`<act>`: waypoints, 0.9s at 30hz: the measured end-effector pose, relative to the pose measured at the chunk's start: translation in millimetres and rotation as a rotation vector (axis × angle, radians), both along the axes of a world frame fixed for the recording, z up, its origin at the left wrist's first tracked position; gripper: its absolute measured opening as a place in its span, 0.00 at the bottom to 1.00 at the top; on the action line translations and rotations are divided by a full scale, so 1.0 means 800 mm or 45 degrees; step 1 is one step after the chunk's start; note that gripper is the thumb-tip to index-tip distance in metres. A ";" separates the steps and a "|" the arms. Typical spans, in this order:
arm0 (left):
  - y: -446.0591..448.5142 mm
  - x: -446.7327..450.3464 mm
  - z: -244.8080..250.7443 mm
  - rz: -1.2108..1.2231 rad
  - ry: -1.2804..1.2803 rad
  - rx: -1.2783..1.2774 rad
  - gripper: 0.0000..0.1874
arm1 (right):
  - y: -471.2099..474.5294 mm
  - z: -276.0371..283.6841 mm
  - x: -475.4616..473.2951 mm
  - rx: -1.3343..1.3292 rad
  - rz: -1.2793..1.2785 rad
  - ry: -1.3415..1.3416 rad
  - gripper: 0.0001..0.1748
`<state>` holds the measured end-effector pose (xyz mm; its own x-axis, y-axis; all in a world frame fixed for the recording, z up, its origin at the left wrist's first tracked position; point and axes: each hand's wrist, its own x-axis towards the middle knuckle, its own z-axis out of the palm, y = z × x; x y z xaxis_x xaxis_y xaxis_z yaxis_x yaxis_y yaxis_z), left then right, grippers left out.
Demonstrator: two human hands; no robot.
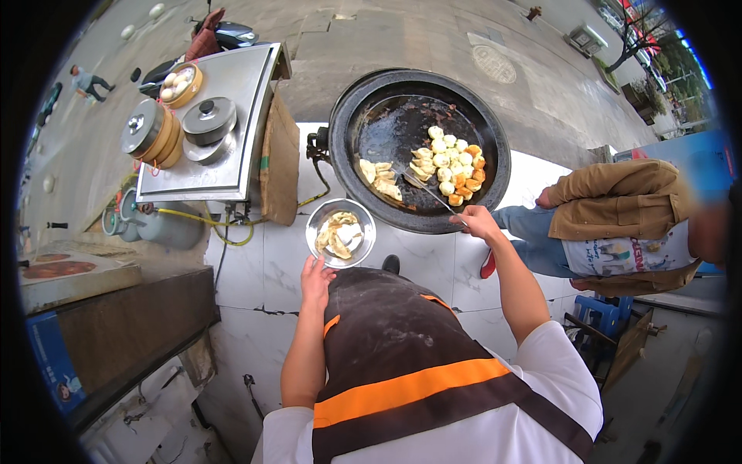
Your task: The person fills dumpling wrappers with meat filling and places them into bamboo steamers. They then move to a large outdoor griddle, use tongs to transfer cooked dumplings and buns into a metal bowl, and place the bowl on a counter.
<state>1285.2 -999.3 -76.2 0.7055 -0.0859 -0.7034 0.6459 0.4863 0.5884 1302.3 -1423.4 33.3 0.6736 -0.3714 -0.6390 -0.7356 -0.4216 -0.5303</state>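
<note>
My left hand (316,284) grips the near rim of a round metal bowl (312,221), which holds several dumplings (337,243). In my right hand (477,223) is a thin metal utensil (432,192); its far end reaches in among the dumplings in a large black round griddle pan (382,130). Crescent dumplings (384,181) lie in the pan's left part, and more crescent dumplings (422,162) sit near the utensil's tip. To their right is a cluster of round buns (446,159), some with browned faces upward. The utensil's tip is too small to make out clearly.
A steel-topped stand (226,180) at the left carries bamboo steamers (165,148), a lidded metal pot (210,122) and a basket of eggs or buns (181,84). Gas cylinders (168,223) and a yellow hose (232,223) are below. A person (614,203) stands close at the right.
</note>
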 end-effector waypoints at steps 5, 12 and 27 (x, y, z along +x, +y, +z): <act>0.002 -0.005 0.007 0.034 -0.008 0.034 0.18 | -0.023 0.032 0.000 -0.105 0.168 -0.124 0.20; -0.003 -0.005 0.015 0.006 -0.010 0.042 0.14 | -0.027 0.035 -0.021 -0.766 0.720 0.019 0.21; -0.054 0.041 0.017 -0.270 -0.041 -0.018 0.11 | -0.042 0.013 -0.085 -0.387 0.324 0.031 0.22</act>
